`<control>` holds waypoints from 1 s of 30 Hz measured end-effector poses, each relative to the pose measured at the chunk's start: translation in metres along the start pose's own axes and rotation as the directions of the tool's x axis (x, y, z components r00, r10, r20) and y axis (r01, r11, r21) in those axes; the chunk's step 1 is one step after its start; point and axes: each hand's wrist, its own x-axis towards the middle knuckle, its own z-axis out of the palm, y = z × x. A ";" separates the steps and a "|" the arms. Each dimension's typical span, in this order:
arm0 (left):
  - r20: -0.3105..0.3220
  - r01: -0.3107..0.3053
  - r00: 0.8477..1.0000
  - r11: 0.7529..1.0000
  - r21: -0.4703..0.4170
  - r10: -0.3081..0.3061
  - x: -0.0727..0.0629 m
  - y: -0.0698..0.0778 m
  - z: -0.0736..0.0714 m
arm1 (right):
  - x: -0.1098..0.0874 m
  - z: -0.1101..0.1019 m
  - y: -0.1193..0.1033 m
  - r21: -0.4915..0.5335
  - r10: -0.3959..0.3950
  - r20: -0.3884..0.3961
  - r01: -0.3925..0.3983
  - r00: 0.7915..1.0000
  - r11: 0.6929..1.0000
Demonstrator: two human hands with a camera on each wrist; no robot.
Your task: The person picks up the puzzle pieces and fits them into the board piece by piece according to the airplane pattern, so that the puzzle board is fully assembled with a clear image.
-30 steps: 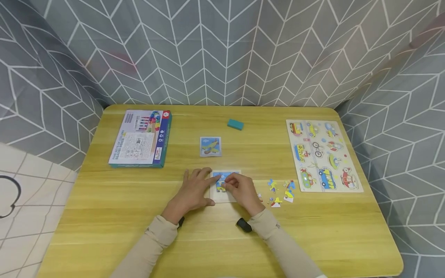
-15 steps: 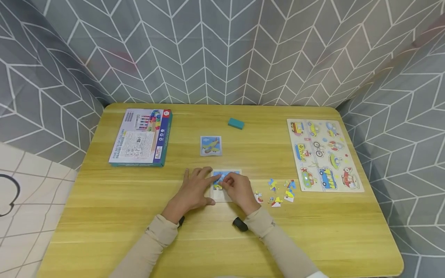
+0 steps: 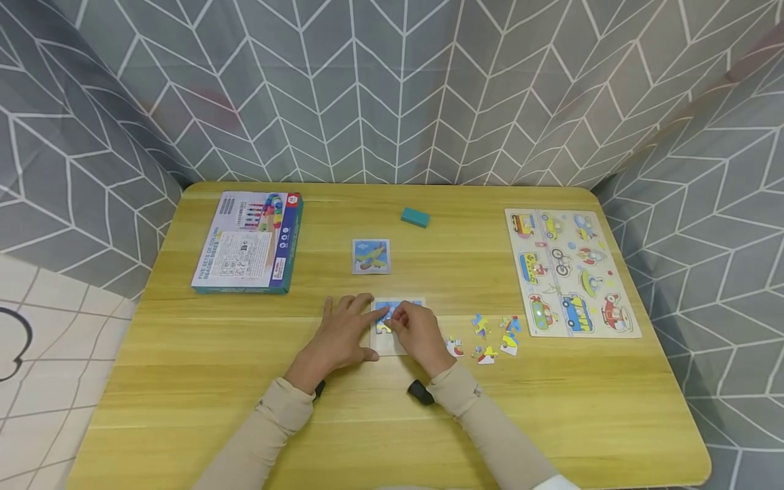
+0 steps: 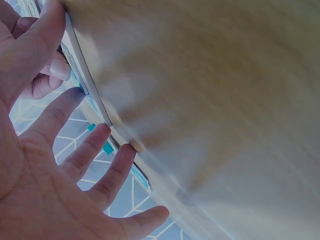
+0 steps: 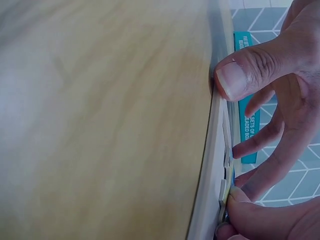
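Observation:
A small square jigsaw tray (image 3: 390, 348) lies on the table, its upper part filled with blue and yellow pieces. My left hand (image 3: 343, 337) rests at its left side with fingers spread; the index finger reaches onto the pieces and the thumb touches the tray's lower left edge. Thumb and index finger of my right hand (image 3: 422, 335) pinch a puzzle piece (image 5: 230, 176) low over the tray, mostly hidden by the fingers. Several loose puzzle pieces (image 3: 486, 356) lie to the right of this hand. Beyond the tray is a square airplane picture (image 3: 371, 256).
A bead-set box (image 3: 245, 245) stands at the back left of the wooden table (image 3: 202, 395). A teal block (image 3: 415, 218) sits at the back middle. On the right lies a vehicle puzzle board (image 3: 572, 272). Patterned grey curtain (image 3: 398, 95) hangs behind.
My right hand has shifted slightly left over the tray, its fingertips still together, uncovering a loose piece by the wrist. My left hand has stayed in place.

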 end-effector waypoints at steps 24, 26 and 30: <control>-0.003 -0.010 1.000 1.000 0.030 0.011 -0.001 0.000 0.001 | 0.005 0.001 0.001 0.007 0.056 -0.029 -0.056 0.998 0.998; -0.005 -0.012 1.000 0.999 0.037 0.012 0.000 0.000 0.001 | 0.005 0.001 0.001 0.011 0.062 -0.031 -0.061 0.998 0.998; -0.005 -0.012 1.000 0.999 0.041 0.012 0.000 0.000 0.002 | 0.004 0.002 0.001 0.009 0.053 -0.026 -0.053 0.998 0.999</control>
